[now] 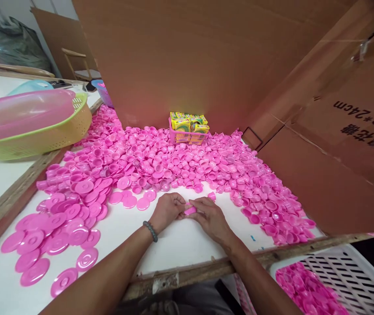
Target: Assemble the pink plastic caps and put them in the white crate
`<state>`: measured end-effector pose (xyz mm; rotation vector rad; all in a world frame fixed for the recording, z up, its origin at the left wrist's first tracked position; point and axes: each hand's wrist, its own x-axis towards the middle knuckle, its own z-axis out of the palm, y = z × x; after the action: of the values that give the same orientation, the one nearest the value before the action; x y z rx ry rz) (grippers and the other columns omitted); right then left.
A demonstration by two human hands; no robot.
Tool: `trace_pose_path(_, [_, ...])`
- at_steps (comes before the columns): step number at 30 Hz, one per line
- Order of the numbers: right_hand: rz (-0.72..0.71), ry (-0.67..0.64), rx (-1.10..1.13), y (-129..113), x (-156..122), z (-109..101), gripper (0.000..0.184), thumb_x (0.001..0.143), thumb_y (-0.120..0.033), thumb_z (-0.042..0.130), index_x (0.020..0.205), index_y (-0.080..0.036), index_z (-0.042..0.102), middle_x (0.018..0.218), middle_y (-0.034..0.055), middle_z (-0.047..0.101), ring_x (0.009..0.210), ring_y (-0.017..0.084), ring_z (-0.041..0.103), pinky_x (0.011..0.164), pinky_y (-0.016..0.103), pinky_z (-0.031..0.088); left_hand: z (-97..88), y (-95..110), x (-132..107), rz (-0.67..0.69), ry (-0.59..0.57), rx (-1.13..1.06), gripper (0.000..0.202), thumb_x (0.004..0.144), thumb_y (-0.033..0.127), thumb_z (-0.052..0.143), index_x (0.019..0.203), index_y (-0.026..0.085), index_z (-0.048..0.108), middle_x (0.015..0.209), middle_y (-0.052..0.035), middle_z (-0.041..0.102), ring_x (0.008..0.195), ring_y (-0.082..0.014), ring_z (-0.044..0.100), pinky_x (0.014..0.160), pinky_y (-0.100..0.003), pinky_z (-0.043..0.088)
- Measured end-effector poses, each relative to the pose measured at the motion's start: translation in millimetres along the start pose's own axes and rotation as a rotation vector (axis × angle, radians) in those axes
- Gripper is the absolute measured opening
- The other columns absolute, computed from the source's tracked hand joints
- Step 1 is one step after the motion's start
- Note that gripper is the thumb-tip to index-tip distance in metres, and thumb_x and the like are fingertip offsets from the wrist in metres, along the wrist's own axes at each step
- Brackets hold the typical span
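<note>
A small pink plastic piece, most likely a toy cup, is pinched between both hands above the white tabletop. My left hand, with a beaded bracelet at the wrist, closes its fingertips on the piece's left side. From the right, my right hand grips it between thumb and fingers. Fingers hide much of its shape. Ahead lies a wide heap of small pink toy cups. Flat pink toy saucers spread over the table on the left.
A pink basket of small yellow boxes stands behind the heap against a cardboard wall. Nested colander-like basins sit at left beyond a wooden edge. A white slotted crate holding pink pieces is at lower right.
</note>
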<state>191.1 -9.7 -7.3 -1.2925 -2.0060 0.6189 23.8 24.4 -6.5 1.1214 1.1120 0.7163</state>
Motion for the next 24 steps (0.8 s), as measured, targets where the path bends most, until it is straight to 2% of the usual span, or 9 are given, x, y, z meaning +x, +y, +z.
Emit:
trace_pose_path(5, [-0.084,-0.058,-0.158,2,4,-3,0.032,0.081,-0.032,0.055,0.112,-0.026,0.057,0.088,0.0056,0.059,0.082,0.019,0.050,0.070,0.034,0.044,-0.3,3,2,-0.076,0.003,0.001,0.031,0.056,0.031,0.073,0.066,0.015,0.049,0.049,0.0021,0.058,0.046,-0.0125,0.058,0.046,-0.024,0.050])
trace_pose_path(10, [-0.120,-0.111,-0.219,-2,7,-7,0.027,0.081,-0.036,0.054,0.102,-0.020,0.062,0.082,0.0060,0.057,0.079,0.019,0.047,0.070,0.033,0.042,0.7,9,5,-0.176,-0.007,0.048,0.031,0.056,0.028,0.074,0.064,0.015,0.047,0.046,0.0015,0.058,0.043,-0.0134,0.058,0.046,-0.026,0.051])
trace_pose_path(14, [-0.069,-0.061,-0.228,-5,4,-3,0.026,0.082,-0.035,0.052,0.101,-0.020,0.061,0.078,0.0057,0.056,0.077,0.019,0.047,0.069,0.033,0.041,0.2,5,4,-0.119,-0.022,0.028,0.029,0.059,0.031,0.071,0.065,0.015,0.048,0.048,0.0011,0.060,0.044,-0.0137,0.059,0.045,-0.024,0.050])
trace_pose_path(16, [-0.016,-0.020,-0.206,-6,2,-2,0.025,0.080,-0.037,0.056,0.096,-0.019,0.062,0.078,0.0055,0.056,0.078,0.019,0.048,0.069,0.033,0.041,-0.7,3,4,-0.074,-0.017,0.018,0.028,0.059,0.031,0.070,0.067,0.015,0.049,0.048,0.0021,0.059,0.043,-0.0125,0.058,0.042,-0.022,0.048])
trace_pose_path(18, [0.018,-0.001,-0.139,-6,0,-2,0.029,0.076,-0.039,0.059,0.098,-0.020,0.061,0.083,0.0055,0.057,0.082,0.019,0.049,0.071,0.033,0.042,-2.0,2,3,-0.047,-0.027,0.024,0.027,0.060,0.032,0.070,0.067,0.015,0.050,0.045,0.0029,0.057,0.040,-0.0107,0.055,0.039,-0.019,0.045])
trace_pose_path(21, [0.023,-0.079,0.009,-7,-1,-4,0.039,0.077,-0.038,0.059,0.113,-0.023,0.054,0.095,0.0047,0.056,0.086,0.017,0.052,0.072,0.029,0.044,-4.3,3,2,-0.036,-0.074,0.040,0.026,0.061,0.033,0.069,0.067,0.014,0.052,0.042,0.0031,0.055,0.037,-0.0085,0.051,0.038,-0.017,0.042])
trace_pose_path(22, [0.028,-0.105,0.035,-8,-1,-5,0.038,0.078,-0.038,0.058,0.114,-0.025,0.054,0.094,0.0039,0.056,0.085,0.016,0.052,0.071,0.029,0.044,-5.0,4,2,-0.040,-0.091,0.039,0.026,0.061,0.033,0.069,0.066,0.014,0.053,0.042,0.0029,0.055,0.038,-0.0083,0.051,0.039,-0.017,0.042])
trace_pose_path(24, [0.055,-0.104,0.025,-9,-1,-6,0.030,0.077,-0.039,0.059,0.103,-0.024,0.059,0.085,0.0023,0.056,0.079,0.016,0.052,0.068,0.028,0.043,-6.2,5,1,-0.054,-0.118,0.026,0.027,0.058,0.032,0.071,0.067,0.013,0.054,0.045,0.0023,0.056,0.039,-0.0079,0.052,0.040,-0.017,0.042])
